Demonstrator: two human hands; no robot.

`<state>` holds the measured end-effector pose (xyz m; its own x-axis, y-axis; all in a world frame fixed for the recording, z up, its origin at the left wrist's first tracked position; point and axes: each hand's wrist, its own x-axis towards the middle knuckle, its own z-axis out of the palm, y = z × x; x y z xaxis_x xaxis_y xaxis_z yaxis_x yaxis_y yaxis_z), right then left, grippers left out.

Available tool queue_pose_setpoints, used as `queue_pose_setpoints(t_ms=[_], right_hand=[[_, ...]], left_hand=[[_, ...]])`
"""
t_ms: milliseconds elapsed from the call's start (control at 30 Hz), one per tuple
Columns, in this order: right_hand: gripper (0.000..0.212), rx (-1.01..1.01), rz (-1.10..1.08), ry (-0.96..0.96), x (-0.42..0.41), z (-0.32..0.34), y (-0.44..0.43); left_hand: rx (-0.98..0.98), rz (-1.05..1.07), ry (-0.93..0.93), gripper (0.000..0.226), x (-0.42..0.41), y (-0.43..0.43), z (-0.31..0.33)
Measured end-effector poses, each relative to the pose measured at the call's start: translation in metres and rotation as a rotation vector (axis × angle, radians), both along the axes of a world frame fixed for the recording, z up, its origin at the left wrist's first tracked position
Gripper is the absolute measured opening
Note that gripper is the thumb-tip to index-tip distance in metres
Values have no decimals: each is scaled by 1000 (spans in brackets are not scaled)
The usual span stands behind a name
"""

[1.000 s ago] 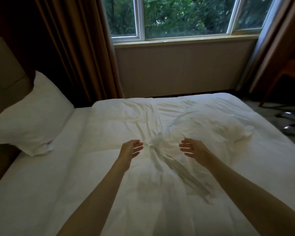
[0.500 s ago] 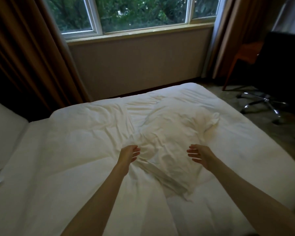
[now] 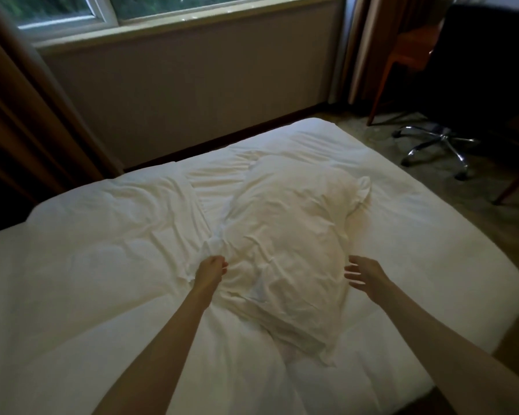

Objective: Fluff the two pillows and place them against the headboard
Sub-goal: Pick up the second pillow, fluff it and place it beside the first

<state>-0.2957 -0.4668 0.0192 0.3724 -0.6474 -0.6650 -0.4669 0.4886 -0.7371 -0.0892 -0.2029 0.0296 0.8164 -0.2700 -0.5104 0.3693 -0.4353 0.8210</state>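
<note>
A crumpled white pillow (image 3: 285,244) lies flat on the white bed (image 3: 102,265), slanting from near me toward the far right corner. My left hand (image 3: 211,269) touches the pillow's left edge, with the fingers curled into the cloth there. My right hand (image 3: 364,274) hovers at the pillow's right side with fingers spread, holding nothing. The second pillow and the headboard are out of view to the left.
Beyond the bed stands a wall under a window (image 3: 72,13), with brown curtains (image 3: 27,115) on the left. A black office chair with a chrome star base (image 3: 435,145) and a wooden chair (image 3: 402,49) stand on the floor at the right.
My view has swung right and down, so the pillow by the headboard has left the frame. Both hands have moved onto the flat pillow's sides, and the left fingers have closed on its edge.
</note>
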Motion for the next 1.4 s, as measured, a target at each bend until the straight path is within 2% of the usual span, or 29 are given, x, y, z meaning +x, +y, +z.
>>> queue_pose_setpoints(t_ms=[233,367,500,567,633,733,833,933,1067,1200,1400], right_hand=[[46,64,22,53,67,-43,-80],[58,75,39,93,104,-76,-121],[80,92,25,91,136,-112,-148],[80,52,45,72,151,-132,-150],[83,-9,85,71,159,-150,-144],[102,6,135,68,159,-173,-137],[101,3,131,56,156,-182,-141],[88,-10,125,24,155,-182,-140],[72,77,84,-100,160,-173,-123],[80,166,71,-150,161,-156,-105],[97,171,-20,-70,141,-118,-101]], left_hand=[[205,-84,-65,19,70,-71,-28],[381,-141,-156,38,114,-113,-55],[453,-175,-214,57,159,-147,-85],[536,-218,-226,69,180,-159,-102],[649,-242,-208,84,193,-163,-118],[786,-268,-136,109,197,-162,-143],[673,-250,16,128,191,-163,-157],[688,-216,2,124,186,-165,-155],[774,-250,-105,104,173,-159,-137],[860,-265,-247,84,144,-160,-113],[776,-204,-408,62,102,-164,-60]])
